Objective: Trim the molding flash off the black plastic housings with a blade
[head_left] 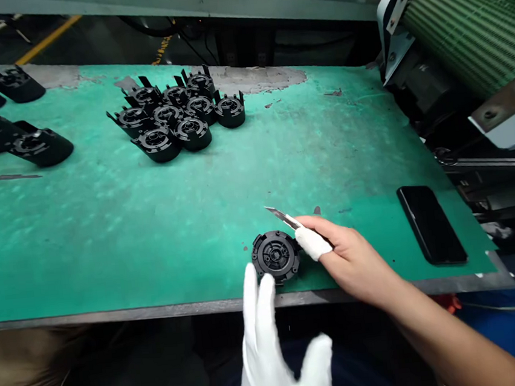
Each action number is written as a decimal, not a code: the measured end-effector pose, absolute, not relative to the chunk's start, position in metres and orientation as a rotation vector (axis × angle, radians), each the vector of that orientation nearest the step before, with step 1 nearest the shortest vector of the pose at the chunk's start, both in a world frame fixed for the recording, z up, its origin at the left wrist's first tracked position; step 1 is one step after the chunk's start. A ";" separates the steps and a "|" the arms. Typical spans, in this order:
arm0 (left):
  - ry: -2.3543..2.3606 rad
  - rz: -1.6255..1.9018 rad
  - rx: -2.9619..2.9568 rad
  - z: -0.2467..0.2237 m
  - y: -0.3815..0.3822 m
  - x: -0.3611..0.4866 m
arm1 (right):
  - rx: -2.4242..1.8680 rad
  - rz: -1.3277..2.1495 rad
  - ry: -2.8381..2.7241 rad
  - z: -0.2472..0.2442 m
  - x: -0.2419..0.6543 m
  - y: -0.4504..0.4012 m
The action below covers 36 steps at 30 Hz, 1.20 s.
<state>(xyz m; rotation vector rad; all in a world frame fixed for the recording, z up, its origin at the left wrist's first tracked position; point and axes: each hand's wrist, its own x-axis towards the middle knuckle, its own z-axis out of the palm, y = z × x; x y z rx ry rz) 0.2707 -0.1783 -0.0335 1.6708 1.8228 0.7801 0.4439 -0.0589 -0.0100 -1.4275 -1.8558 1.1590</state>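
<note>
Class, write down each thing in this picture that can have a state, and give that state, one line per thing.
Left hand: open, gloved
Right hand: closed around the knife
Knife: blade bare
Round black part: lying flat
Phone: face up, screen dark
Middle black parts: bunched together
Table: top worn near far edge

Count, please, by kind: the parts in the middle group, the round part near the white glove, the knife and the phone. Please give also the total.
Black parts in the middle group: 9
Round black part near the glove: 1
Knife: 1
Phone: 1
Total: 12
</note>
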 end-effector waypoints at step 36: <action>1.567 0.763 1.627 -0.034 -0.094 0.234 | -1.549 1.288 -2.164 0.003 0.446 -0.119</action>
